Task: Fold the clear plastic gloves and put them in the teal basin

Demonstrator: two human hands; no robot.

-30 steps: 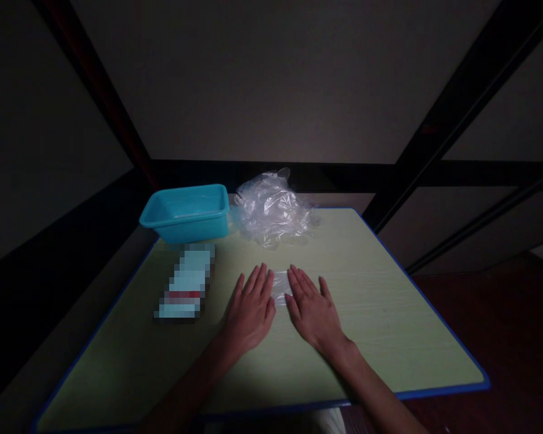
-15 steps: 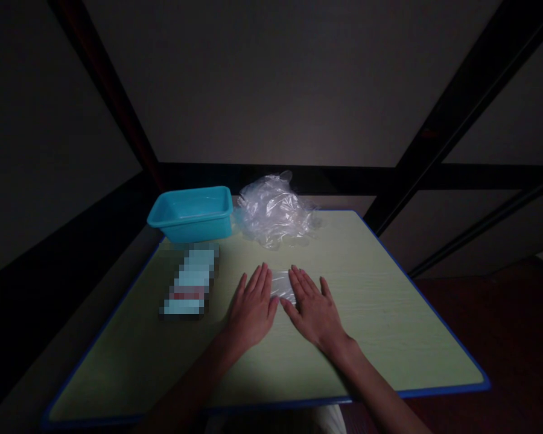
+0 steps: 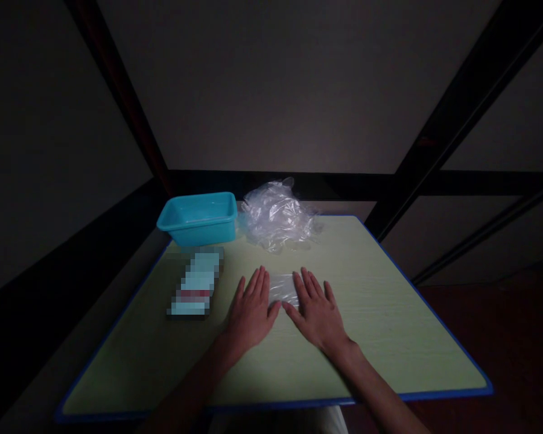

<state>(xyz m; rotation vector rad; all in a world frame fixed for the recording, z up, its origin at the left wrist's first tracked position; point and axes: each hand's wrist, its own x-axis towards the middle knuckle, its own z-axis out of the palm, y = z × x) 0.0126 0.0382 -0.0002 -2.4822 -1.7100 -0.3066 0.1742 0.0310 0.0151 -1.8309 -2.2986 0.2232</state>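
A small piece of clear plastic film (image 3: pixel 282 289) lies flat on the light green table (image 3: pixel 380 337). My left hand (image 3: pixel 251 310) rests palm down at its left edge, fingers stretched out. At the right edge of the film, my right hand (image 3: pixel 317 313) also lies flat with its fingers spread. The two thumbs point towards each other, a small gap apart. Both palms are hidden from view, as is any film under them. Beyond the hands sits a crumpled heap of clear plastic (image 3: pixel 278 217).
A blue plastic basket (image 3: pixel 203 234) stands at the back left, beside the plastic heap. In front of it lies a pixelated flat object (image 3: pixel 195 283). The table has a blue rim, and a wall (image 3: pixel 271 90) rises behind it.
My right hand has shifted slightly right, away from my left hand, and more of the film shows between them. The view has moved a little.
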